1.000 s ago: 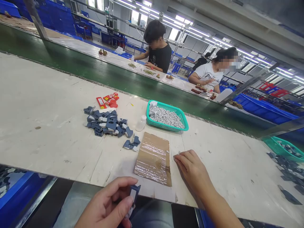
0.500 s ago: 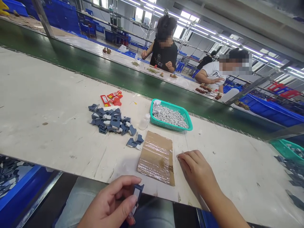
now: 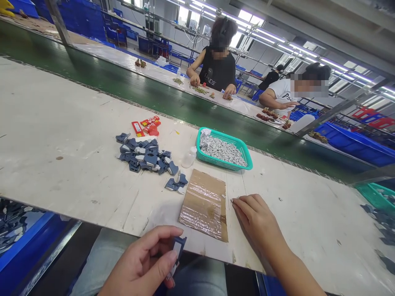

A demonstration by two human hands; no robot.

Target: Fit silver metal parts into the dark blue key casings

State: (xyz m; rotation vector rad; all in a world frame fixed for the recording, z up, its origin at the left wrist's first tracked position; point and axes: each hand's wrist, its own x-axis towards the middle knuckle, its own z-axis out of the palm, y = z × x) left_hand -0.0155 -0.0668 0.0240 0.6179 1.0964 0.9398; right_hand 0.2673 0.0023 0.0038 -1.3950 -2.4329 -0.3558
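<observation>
My left hand grips a dark blue-grey plastic part with a pale face, just off the table's front edge. To the right of a cardboard piece wrapped in clear tape, my right hand rests on the table. Its fingertips are pinched together around a tiny whitish piece, too small to make out fully. Beyond the cardboard sits a green basket full of small grey-white pieces. Left of it are a small clear bottle and a pile of blue-grey plastic parts.
Red packets lie behind the pile. A green conveyor belt runs along the far side, with two people seated across it. A blue bin of parts stands at lower left, and another green basket at far right.
Both my hands hold nearly the same poses. The view has shifted slightly. Across the belt, the person in black has lowered both hands to the table.
</observation>
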